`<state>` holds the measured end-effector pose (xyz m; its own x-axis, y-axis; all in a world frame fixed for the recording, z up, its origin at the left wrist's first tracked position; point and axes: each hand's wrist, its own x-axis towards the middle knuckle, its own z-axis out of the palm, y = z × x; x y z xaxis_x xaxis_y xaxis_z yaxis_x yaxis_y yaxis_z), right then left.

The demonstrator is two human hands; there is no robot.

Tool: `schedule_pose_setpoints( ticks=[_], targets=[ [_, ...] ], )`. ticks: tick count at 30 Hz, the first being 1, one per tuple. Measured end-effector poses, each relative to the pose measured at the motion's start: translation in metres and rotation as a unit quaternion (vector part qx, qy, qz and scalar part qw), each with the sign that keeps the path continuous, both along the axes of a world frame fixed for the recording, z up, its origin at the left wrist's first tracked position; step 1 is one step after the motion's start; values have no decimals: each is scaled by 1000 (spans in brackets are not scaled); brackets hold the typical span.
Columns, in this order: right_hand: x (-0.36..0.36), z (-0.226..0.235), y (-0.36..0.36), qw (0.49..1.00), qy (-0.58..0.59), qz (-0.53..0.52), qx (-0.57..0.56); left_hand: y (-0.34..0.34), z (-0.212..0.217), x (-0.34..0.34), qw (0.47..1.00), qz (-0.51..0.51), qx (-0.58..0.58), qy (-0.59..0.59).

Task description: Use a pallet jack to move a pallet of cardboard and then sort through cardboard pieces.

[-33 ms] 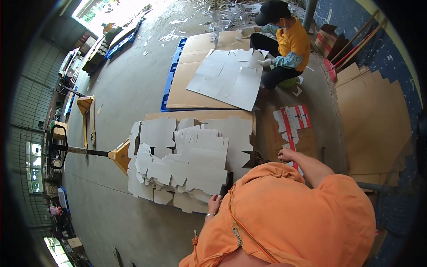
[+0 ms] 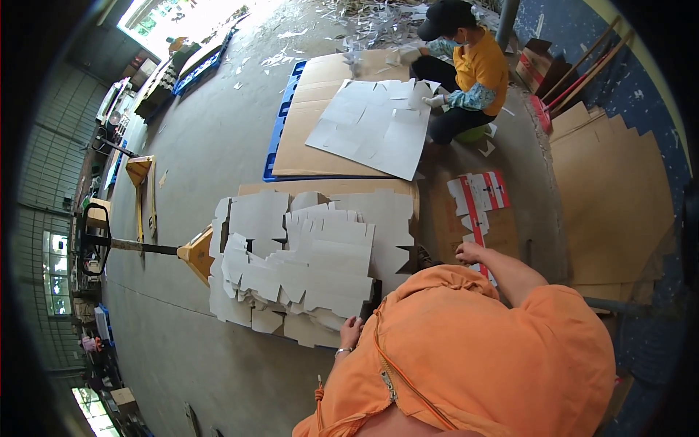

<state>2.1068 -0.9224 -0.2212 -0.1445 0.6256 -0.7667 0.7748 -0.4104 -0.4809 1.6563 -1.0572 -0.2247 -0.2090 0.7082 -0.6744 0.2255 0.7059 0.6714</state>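
Note:
My left hand (image 2: 351, 333), with a band at its wrist, hangs at the near right corner of a heap of grey-white die-cut cardboard blanks (image 2: 320, 262). Its fingers are curled in and partly hidden, so whether it grips a blank edge does not show. On my other side, my right hand (image 2: 470, 253) is closed over the lower part of a red and white cut cardboard blank (image 2: 477, 211). What lies between its fingers is hidden. Beneath that blank is a flat brown cardboard sheet (image 2: 444, 218) on the floor.
Opposite me a co-worker (image 2: 480, 80) in yellow sits low, a gloved hand on a large white sheet (image 2: 364, 124). That sheet lies on brown cardboard over a blue pallet (image 2: 274, 142). A yellow pallet jack (image 2: 195, 251) stands left; brown sheets (image 2: 611, 204) and a red broom (image 2: 540, 113) are right.

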Motion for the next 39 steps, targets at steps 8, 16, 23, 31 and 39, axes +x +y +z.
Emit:
schedule_pose_setpoints(
  ticks=[8, 16, 23, 31, 39],
  targets=[
    [-3, 18, -9, 1000, 4, -24, 1, 7, 23, 4, 999, 18, -29, -28],
    [0, 18, -22, 1000, 10, -22, 9, -9, 13, 7, 1000, -9, -15, -4],
    [-1, 22, -35, 1000, 3, -13, 7, -23, 13, 7, 999, -35, -14, 7],
    [-7, 20, -45, 999, 13, -41, 5, -41, -11, -4, 1000, -21, -2, -4],
    [-7, 0, -56, 1000, 12, -9, 10, -45, -7, -9, 998, -49, 2, 29]
  ],
)
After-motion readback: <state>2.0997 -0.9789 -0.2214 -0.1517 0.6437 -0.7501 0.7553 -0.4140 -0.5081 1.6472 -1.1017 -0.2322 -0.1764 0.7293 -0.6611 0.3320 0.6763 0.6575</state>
